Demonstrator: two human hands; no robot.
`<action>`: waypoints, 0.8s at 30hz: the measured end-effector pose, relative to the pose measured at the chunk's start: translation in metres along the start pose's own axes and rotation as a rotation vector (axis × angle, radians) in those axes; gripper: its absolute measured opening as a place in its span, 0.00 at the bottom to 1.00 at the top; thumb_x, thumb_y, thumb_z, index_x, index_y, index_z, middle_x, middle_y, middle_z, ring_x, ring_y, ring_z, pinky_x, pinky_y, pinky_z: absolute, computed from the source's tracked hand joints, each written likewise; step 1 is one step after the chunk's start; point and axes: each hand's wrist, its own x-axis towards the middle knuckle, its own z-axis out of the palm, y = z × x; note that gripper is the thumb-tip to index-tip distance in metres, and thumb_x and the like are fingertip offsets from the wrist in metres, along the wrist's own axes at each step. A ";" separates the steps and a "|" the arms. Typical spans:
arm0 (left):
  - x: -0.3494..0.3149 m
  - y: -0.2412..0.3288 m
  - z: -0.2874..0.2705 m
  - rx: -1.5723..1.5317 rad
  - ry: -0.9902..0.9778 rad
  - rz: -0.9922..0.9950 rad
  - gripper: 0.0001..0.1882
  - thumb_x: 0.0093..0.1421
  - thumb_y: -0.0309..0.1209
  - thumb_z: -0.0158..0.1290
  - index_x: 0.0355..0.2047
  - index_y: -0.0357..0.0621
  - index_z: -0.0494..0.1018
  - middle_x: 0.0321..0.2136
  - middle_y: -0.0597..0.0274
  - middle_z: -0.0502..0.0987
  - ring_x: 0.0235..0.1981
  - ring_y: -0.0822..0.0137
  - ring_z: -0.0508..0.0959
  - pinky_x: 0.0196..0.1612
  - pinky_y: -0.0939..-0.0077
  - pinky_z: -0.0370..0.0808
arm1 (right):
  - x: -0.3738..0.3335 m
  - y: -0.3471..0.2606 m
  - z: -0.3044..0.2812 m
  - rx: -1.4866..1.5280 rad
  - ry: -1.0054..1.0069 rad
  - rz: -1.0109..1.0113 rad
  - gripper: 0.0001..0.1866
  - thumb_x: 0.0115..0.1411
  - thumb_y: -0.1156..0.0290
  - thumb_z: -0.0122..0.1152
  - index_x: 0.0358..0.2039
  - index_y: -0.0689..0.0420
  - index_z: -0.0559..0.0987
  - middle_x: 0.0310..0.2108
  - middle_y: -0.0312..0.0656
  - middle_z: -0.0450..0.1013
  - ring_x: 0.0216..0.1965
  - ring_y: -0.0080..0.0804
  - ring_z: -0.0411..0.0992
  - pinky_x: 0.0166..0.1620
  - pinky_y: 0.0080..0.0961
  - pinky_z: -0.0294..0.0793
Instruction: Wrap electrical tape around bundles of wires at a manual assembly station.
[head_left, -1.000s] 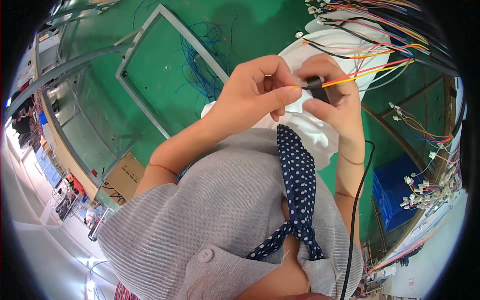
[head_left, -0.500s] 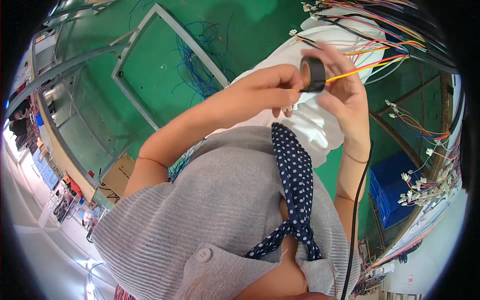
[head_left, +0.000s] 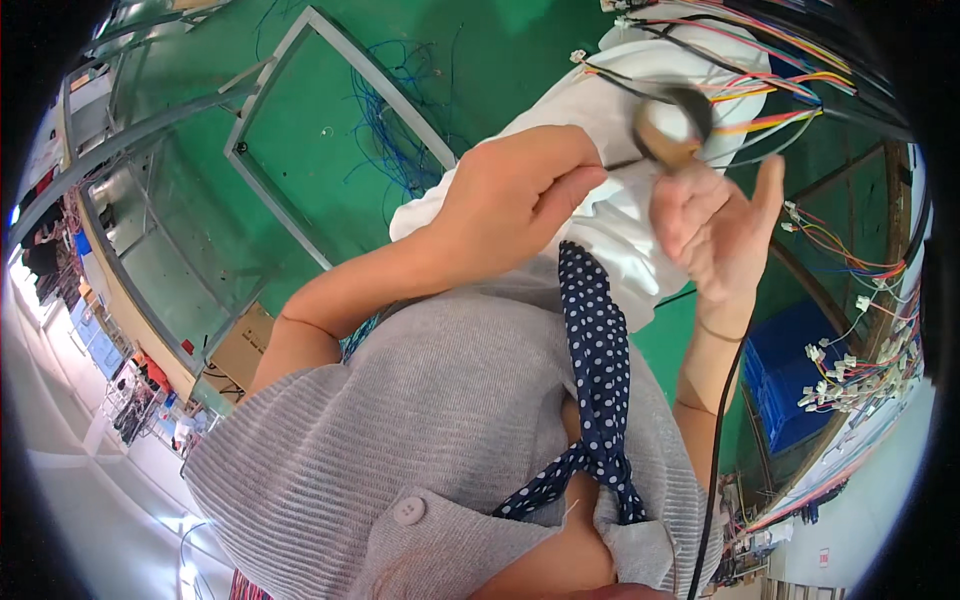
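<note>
My left hand (head_left: 520,200) is closed, its fingertips pinching the end of a thin black strip of tape (head_left: 618,163). The strip runs right to a blurred roll of black tape (head_left: 672,122), held at the thumb and fingertips of my right hand (head_left: 712,222). The palm of that hand faces me and its other fingers are spread. A bundle of coloured wires (head_left: 770,95), orange, yellow, red and blue, passes just behind the roll. Both hands are over white cloth (head_left: 610,230) at my front.
A green floor (head_left: 300,150) lies below, with a grey metal frame (head_left: 300,60) and loose blue wires (head_left: 395,110). A blue crate (head_left: 790,370) and wire ends with white connectors (head_left: 850,375) are at the right. A cardboard box (head_left: 240,345) sits lower left.
The tape roll has moved up and to the right, away from my left hand, drawing out a strip of tape. My right hand's fingers have spread apart.
</note>
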 end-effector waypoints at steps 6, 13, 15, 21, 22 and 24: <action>-0.003 0.002 -0.002 -0.273 -0.175 -0.243 0.07 0.60 0.28 0.50 0.27 0.38 0.70 0.19 0.59 0.69 0.19 0.69 0.67 0.23 0.75 0.64 | 0.026 0.012 0.005 -0.693 0.200 -0.370 0.31 0.49 0.62 0.64 0.51 0.61 0.67 0.50 0.40 0.67 0.50 0.28 0.65 0.53 0.25 0.62; 0.002 0.005 -0.018 -0.443 -0.309 -0.264 0.11 0.64 0.31 0.47 0.27 0.39 0.70 0.20 0.69 0.66 0.21 0.78 0.62 0.24 0.81 0.60 | 0.031 -0.004 0.006 -0.844 -0.046 -0.373 0.36 0.38 0.71 0.72 0.53 0.59 0.72 0.44 0.35 0.66 0.45 0.22 0.64 0.52 0.22 0.63; 0.003 0.003 -0.016 -0.516 -0.327 -0.249 0.11 0.64 0.32 0.47 0.27 0.39 0.70 0.20 0.70 0.66 0.22 0.78 0.61 0.25 0.82 0.59 | 0.039 -0.007 0.004 -0.929 -0.174 -0.481 0.35 0.39 0.69 0.72 0.51 0.59 0.73 0.43 0.36 0.66 0.44 0.24 0.64 0.50 0.22 0.63; 0.009 0.007 -0.023 -0.521 -0.297 -0.209 0.10 0.63 0.31 0.48 0.27 0.39 0.69 0.20 0.67 0.67 0.22 0.76 0.64 0.26 0.79 0.62 | 0.033 -0.015 -0.005 -1.071 -0.169 -0.379 0.28 0.44 0.62 0.68 0.45 0.61 0.73 0.41 0.40 0.65 0.44 0.29 0.64 0.49 0.25 0.64; 0.009 0.006 -0.024 -0.521 -0.297 -0.210 0.10 0.63 0.31 0.48 0.27 0.39 0.69 0.20 0.67 0.67 0.22 0.76 0.64 0.26 0.79 0.62 | 0.031 -0.016 -0.008 -1.189 -0.175 -0.396 0.28 0.46 0.56 0.65 0.43 0.64 0.73 0.40 0.43 0.64 0.42 0.31 0.63 0.48 0.27 0.64; 0.010 0.002 -0.025 -0.170 -0.199 -0.115 0.08 0.62 0.30 0.50 0.28 0.38 0.69 0.20 0.61 0.67 0.22 0.73 0.65 0.25 0.76 0.64 | 0.007 -0.005 0.008 -0.782 0.092 -0.264 0.28 0.49 0.52 0.62 0.41 0.64 0.72 0.36 0.42 0.64 0.38 0.31 0.63 0.43 0.25 0.65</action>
